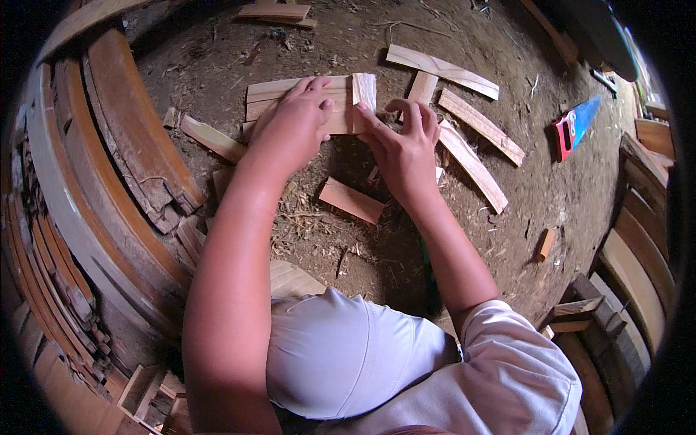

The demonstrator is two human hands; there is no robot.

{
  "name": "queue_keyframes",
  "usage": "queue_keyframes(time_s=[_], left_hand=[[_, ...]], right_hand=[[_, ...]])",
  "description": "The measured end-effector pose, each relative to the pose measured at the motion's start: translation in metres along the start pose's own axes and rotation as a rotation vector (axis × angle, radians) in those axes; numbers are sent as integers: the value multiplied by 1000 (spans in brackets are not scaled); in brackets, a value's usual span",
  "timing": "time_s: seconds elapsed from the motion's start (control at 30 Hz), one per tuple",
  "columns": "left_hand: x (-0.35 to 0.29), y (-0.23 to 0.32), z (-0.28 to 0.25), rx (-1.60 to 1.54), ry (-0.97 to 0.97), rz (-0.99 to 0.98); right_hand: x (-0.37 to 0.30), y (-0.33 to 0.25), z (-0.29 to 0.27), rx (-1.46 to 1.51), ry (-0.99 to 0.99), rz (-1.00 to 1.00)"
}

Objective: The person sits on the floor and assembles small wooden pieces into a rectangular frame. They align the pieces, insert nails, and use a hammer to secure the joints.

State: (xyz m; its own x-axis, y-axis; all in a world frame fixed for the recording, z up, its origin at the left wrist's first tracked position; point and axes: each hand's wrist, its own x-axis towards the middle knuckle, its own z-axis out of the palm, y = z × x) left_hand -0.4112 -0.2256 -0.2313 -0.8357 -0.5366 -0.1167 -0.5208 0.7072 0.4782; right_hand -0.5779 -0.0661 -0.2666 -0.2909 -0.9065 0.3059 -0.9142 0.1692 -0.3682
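Note:
Side by side on the ground lie pale wooden slats (270,90), with a short rough-grained wood strip (365,90) set across their right end. My left hand (296,119) rests on top of the slats, palm down, its fingers stretched over them and partly hidden. At the lower end of the cross strip, my right hand (401,141) touches the wood with its thumb. Its other fingers are bent and apart from the thumb, and I see nothing between them. A loose short board (351,201) lies on the ground between my forearms.
Several loose slats (482,127) lie to the right of my hands. Farther right is a handsaw (576,127) with a red handle and blue blade. Long planks (134,123) are stacked at the left, and more boards (638,257) line the right edge. Wood chips litter the dirt floor (500,254).

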Motion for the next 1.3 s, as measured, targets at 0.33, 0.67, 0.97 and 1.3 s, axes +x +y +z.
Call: queue_keyframes(time_s=[0.33, 0.67, 0.97, 1.3], left_hand=[[1, -2, 1, -3, 6, 4], [0, -2, 0, 14, 6, 12], [2, -14, 15, -19, 59, -9], [1, -11, 19, -16, 77, -48]], right_hand=[[0, 0, 2, -11, -4, -5], [2, -3, -3, -35, -19, -26], [25, 6, -36, -9, -265, -144], [37, 26, -33, 57, -279, -267]])
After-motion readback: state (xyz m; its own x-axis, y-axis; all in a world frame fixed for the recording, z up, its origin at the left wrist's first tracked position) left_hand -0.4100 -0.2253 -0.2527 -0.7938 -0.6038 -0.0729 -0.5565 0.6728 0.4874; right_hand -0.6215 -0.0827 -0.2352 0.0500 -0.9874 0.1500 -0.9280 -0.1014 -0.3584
